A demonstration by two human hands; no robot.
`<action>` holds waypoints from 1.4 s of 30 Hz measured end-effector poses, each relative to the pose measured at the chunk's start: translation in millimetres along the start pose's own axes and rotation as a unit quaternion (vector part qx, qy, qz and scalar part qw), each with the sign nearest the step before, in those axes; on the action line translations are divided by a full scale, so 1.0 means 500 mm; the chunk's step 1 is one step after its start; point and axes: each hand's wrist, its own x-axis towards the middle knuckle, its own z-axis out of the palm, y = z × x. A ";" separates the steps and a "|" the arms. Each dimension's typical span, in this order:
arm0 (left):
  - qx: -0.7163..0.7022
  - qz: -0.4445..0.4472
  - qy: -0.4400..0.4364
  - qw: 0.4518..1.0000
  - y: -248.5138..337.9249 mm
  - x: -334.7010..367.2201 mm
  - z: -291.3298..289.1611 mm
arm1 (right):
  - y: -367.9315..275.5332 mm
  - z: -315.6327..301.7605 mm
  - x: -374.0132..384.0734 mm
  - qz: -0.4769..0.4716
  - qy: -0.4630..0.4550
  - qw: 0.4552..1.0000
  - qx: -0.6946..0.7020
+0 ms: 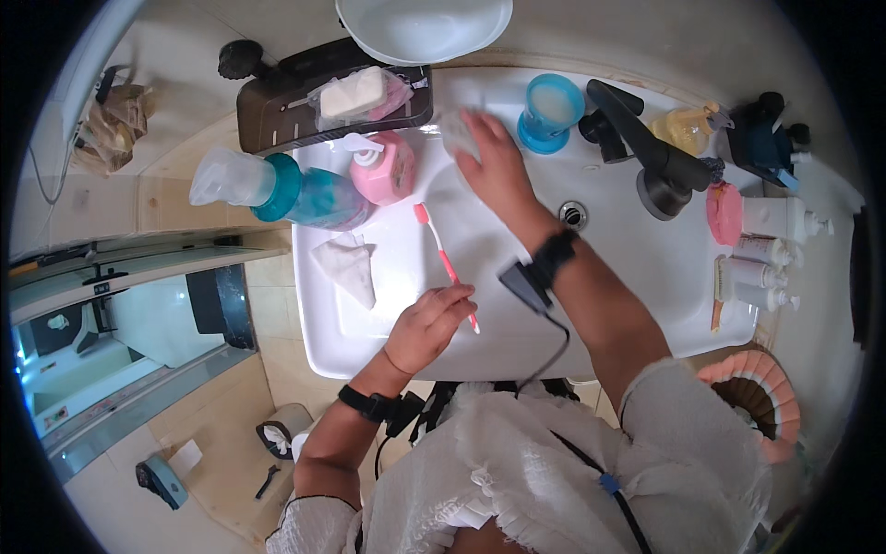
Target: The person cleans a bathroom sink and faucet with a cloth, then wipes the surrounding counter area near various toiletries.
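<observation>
My left hand is closed round the lower handle of a red-and-white toothbrush. The brush's red head points away from me, over the white sink. Across the basin my right hand reaches to the back ledge, slightly blurred. Its thumb and fingers are on a pale, thin piece of cloth, partly hidden by them. Just right of those fingers stands a blue cup. A pink pump bottle is to their left. Another folded white cloth lies at the sink's left side.
A large clear-and-teal bottle leans at the left. Behind it is a black rack with a wrapped white soap bar. The dark faucet juts over the drain. Several white bottles line the right edge.
</observation>
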 end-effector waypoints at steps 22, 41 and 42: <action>0.075 0.033 -0.026 0.996 -0.063 0.126 0.007 | 0.126 -0.016 -0.241 0.079 -0.297 0.952 -0.002; 0.298 -0.020 0.040 0.953 -0.339 0.309 0.075 | 0.171 -0.049 -0.204 0.163 -0.269 0.930 -0.190; 0.275 -0.032 0.039 0.960 -0.339 0.303 0.080 | 0.173 -0.076 -0.205 0.215 -0.335 0.901 -0.172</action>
